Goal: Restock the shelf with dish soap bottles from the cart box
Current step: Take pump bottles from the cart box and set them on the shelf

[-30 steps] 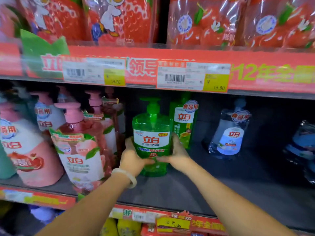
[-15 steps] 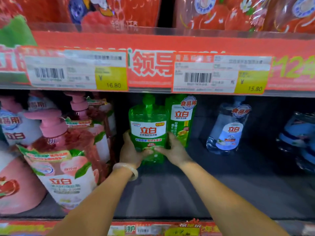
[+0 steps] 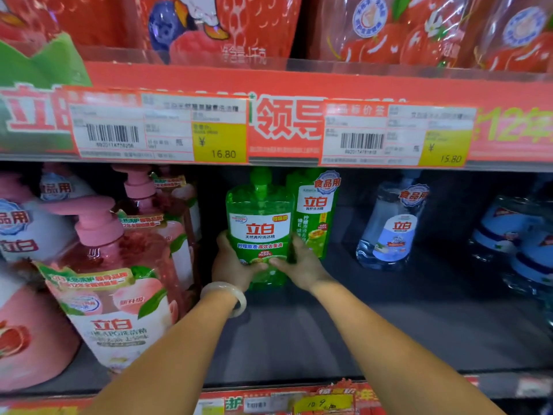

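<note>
A green pump bottle of dish soap (image 3: 259,226) with a white label stands upright deep on the dark shelf (image 3: 389,333). My left hand (image 3: 232,265), with a pale bangle on the wrist, grips its lower left side. My right hand (image 3: 302,266) grips its lower right side. Both thumbs lie across the bottle's front. A second, slimmer green bottle (image 3: 314,211) stands right behind it to the right, touching or nearly so. The cart box is out of view.
Pink pump bottles (image 3: 113,283) crowd the shelf's left side. A clear blue-labelled bottle (image 3: 392,226) stands to the right, with more at the far right (image 3: 520,241). The red price rail (image 3: 284,127) of the upper shelf hangs just above the bottle tops.
Both hands have pushed the green bottle further back on the shelf, next to the slimmer green bottle. My view has moved closer and tilted up.
</note>
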